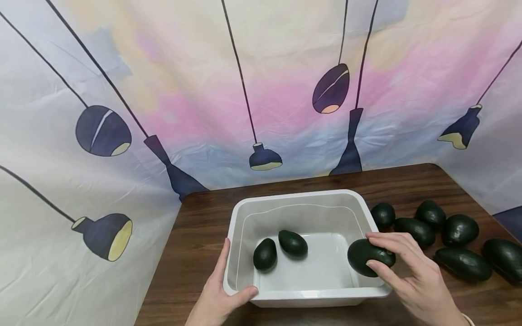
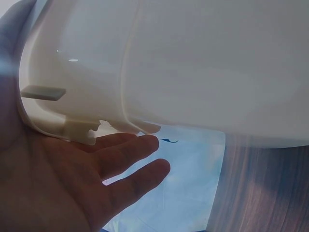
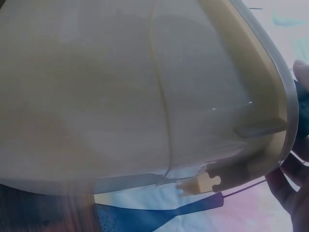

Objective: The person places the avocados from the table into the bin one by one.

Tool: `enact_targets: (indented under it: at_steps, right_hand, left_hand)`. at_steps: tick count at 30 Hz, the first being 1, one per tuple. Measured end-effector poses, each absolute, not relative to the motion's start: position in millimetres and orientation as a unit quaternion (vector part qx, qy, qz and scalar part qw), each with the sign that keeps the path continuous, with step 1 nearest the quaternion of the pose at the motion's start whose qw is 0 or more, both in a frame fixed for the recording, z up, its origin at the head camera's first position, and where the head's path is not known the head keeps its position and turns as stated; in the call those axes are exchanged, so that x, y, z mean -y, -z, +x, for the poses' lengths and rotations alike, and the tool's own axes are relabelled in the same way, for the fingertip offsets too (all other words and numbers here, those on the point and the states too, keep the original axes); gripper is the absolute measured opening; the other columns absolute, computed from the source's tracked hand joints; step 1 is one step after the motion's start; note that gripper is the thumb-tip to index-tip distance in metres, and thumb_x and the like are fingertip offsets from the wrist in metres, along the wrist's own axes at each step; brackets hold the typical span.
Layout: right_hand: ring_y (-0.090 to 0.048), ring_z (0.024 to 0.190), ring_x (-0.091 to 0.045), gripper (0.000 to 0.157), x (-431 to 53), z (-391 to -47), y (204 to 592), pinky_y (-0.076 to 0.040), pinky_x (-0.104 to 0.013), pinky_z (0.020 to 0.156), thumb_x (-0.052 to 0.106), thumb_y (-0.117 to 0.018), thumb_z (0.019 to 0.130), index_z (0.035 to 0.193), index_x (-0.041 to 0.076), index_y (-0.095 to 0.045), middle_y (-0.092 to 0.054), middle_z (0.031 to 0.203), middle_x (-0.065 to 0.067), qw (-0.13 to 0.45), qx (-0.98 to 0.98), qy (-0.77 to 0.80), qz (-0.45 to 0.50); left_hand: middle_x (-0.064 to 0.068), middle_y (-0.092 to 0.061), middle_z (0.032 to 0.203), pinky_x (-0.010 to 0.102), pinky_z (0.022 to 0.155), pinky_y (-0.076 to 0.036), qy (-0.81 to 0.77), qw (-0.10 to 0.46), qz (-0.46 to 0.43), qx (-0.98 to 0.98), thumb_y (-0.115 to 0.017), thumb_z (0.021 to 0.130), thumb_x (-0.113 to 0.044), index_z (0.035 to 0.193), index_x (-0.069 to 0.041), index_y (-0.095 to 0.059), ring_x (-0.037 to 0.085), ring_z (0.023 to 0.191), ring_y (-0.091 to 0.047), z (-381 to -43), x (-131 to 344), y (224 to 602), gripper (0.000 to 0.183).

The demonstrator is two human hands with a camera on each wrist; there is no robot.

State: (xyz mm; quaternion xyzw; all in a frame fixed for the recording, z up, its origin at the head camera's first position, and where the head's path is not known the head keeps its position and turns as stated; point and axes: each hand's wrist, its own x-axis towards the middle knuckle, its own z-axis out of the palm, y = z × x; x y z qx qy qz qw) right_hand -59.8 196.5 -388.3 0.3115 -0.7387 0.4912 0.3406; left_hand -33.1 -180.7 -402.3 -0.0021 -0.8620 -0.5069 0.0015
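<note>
My right hand point(image 1: 412, 271) holds a dark green avocado point(image 1: 369, 257) between thumb and fingers, over the right end of a white plastic bin point(image 1: 311, 295). In the right wrist view the bin wall point(image 3: 96, 96) fills most of the picture, with the avocado point(image 3: 302, 108) partly seen at the edge. Two more avocados, one point(image 1: 265, 255) to the left and another point(image 1: 293, 243) beside it, lie on the bin's floor. At the front left corner my left hand point(image 1: 218, 290) rests against the bin, thumb over the front rim; its fingers point(image 2: 128, 157) extend fairly straight along the outside.
On the wooden table point(image 1: 195, 235), several loose avocados lie right of the bin, among them a long one point(image 1: 462, 263) near my right hand and another point(image 1: 503, 258) farther right. A cloth point(image 1: 195, 90) printed with hanging lamps rises behind the table's far edge.
</note>
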Motion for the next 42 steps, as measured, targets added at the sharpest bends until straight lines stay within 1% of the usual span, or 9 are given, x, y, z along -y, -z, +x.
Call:
enact_targets:
  at_steps: [6,13,19,25,31,35,39,41,42]
  right_hand:
    - [-0.054,0.109,-0.014,0.044,-191.4,-54.1,381.2,-0.041,-0.013,0.093,0.023,-0.077,0.083,0.114,-0.006,-0.066,-0.064,0.113,-0.018,0.328,0.764,-0.471,0.294]
    - [-0.055,0.106,-0.013,0.051,-195.0,-57.0,389.3,-0.041,-0.012,0.092,0.007,-0.086,0.069,0.115,-0.002,-0.067,-0.066,0.112,-0.014,0.327,0.775,-0.467,0.274]
    - [-0.056,0.104,-0.015,0.047,-199.4,-58.3,391.9,-0.041,-0.014,0.090,-0.002,-0.084,0.069,0.113,-0.002,-0.068,-0.066,0.108,-0.012,0.339,0.772,-0.473,0.257]
    - [-0.055,0.105,-0.011,0.054,-204.7,-54.0,390.6,-0.042,-0.011,0.088,-0.013,-0.083,0.064,0.114,0.002,-0.069,-0.066,0.109,-0.009,0.335,0.796,-0.456,0.217]
    - [-0.056,0.108,-0.012,0.038,-217.6,-56.4,387.9,-0.039,-0.014,0.093,-0.005,-0.079,0.075,0.111,-0.005,-0.068,-0.066,0.109,-0.016,0.373,0.777,-0.462,0.210]
    - [-0.054,0.107,-0.007,0.030,-234.0,-60.1,393.2,-0.038,-0.012,0.089,0.002,-0.076,0.082,0.110,-0.005,-0.069,-0.067,0.109,-0.015,0.408,0.785,-0.435,0.166]
    - [-0.049,0.111,0.000,0.030,-254.3,-65.5,400.6,-0.032,-0.011,0.090,0.001,-0.074,0.084,0.113,-0.005,-0.068,-0.064,0.111,-0.015,0.430,0.810,-0.393,0.072]
    - [-0.045,0.107,0.002,0.031,-264.7,-68.5,405.9,-0.030,-0.014,0.090,0.001,-0.073,0.085,0.115,-0.005,-0.067,-0.062,0.112,-0.018,0.428,0.827,-0.363,0.006]
    - [-0.046,0.108,-0.002,0.032,-269.7,-69.7,408.7,-0.029,-0.018,0.090,0.001,-0.071,0.086,0.117,-0.005,-0.066,-0.060,0.115,-0.020,0.422,0.836,-0.350,-0.027]
  left_hand:
    - [0.006,-0.035,0.153,0.025,0.089,-0.046,0.508,-0.003,0.003,0.861,-0.087,0.073,-0.029,0.156,-0.035,-0.015,0.026,0.117,-0.053,-33.1,179.9,401.5,0.110]
    - [0.008,-0.033,0.154,0.025,0.088,-0.046,0.512,-0.015,0.013,0.859,-0.086,0.074,-0.030,0.156,-0.034,-0.014,0.028,0.119,-0.052,-33.5,178.5,399.4,0.109]
    - [0.009,-0.035,0.153,0.025,0.086,-0.048,0.524,-0.014,0.014,0.852,-0.087,0.073,-0.028,0.156,-0.034,-0.015,0.029,0.117,-0.053,-33.0,178.6,399.8,0.110]
    - [0.009,-0.034,0.153,0.024,0.085,-0.048,0.535,-0.017,0.014,0.845,-0.086,0.074,-0.026,0.156,-0.034,-0.015,0.030,0.117,-0.053,-33.3,178.0,400.3,0.110]
    - [0.009,-0.035,0.153,0.024,0.086,-0.048,0.536,-0.017,0.014,0.844,-0.087,0.073,-0.026,0.156,-0.034,-0.015,0.028,0.117,-0.053,-33.8,177.6,400.4,0.110]
    - [0.009,-0.036,0.152,0.024,0.086,-0.048,0.537,-0.014,0.011,0.843,-0.087,0.073,-0.024,0.156,-0.033,-0.015,0.025,0.115,-0.054,-33.6,178.4,401.5,0.111]
    - [0.009,-0.036,0.152,0.024,0.086,-0.048,0.537,-0.012,0.009,0.843,-0.087,0.073,-0.023,0.156,-0.033,-0.015,0.025,0.114,-0.054,-33.6,178.9,402.4,0.111]
    - [0.009,-0.036,0.152,0.025,0.087,-0.048,0.541,-0.014,0.008,0.841,-0.087,0.073,-0.022,0.157,-0.032,-0.014,0.025,0.114,-0.054,-33.6,178.9,402.6,0.111]
    - [0.009,-0.035,0.152,0.025,0.087,-0.048,0.542,-0.015,0.008,0.840,-0.087,0.073,-0.022,0.157,-0.032,-0.014,0.025,0.114,-0.054,-33.7,179.0,402.7,0.111]
